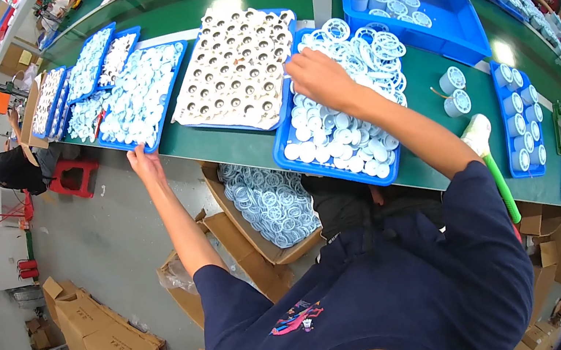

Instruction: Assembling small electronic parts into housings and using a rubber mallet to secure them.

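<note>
At the table's near edge my left hand is closed on the near corner of a blue tray heaped with small pale-blue plastic discs. My right hand is curled at the left rim of another blue tray; its fingertips are hidden, so what they hold cannot be made out. That tray carries pale-blue rings at the back and round caps in front. Between my hands lies a white moulded pulp tray with rows of small round metal-looking parts, on a blue tray.
More disc-filled trays stand at the left. A big blue bin with cups is at back right; two cups and a cup tray stand nearer. Below the edge sits a carton of rings. Cartons fill the lower left.
</note>
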A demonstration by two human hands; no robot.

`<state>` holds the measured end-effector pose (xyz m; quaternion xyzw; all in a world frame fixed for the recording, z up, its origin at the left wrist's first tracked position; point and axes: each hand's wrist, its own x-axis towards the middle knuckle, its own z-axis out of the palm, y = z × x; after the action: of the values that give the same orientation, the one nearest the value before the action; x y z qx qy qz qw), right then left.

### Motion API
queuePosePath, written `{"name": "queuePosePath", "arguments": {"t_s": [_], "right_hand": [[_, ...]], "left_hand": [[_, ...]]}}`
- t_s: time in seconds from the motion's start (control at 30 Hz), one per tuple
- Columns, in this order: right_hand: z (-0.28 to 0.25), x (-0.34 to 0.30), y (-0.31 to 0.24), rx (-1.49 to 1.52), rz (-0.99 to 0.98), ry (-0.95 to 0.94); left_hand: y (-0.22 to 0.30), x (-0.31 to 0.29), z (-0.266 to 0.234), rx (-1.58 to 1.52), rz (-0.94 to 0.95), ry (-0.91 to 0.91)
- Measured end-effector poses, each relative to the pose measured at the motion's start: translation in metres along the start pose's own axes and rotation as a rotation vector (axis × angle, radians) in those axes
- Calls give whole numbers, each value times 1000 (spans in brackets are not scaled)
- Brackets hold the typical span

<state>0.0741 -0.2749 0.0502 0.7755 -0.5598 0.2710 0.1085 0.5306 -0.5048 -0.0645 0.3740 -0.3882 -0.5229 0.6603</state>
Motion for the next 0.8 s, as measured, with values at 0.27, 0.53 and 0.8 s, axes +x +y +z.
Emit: {"name": "queuePosePath", "arguments": {"t_s": [0.27,0.53,0.8], "right_hand": [[-26,-19,-32,32,-96,40],[50,53,-40,91,-571,-277],[-35,-3,-12,215,-16,14]], "left_hand": [[30,12,12,1109,-122,-23],[38,-22,25,1398,60,67],[59,-219,174,876,420,-232]]}}
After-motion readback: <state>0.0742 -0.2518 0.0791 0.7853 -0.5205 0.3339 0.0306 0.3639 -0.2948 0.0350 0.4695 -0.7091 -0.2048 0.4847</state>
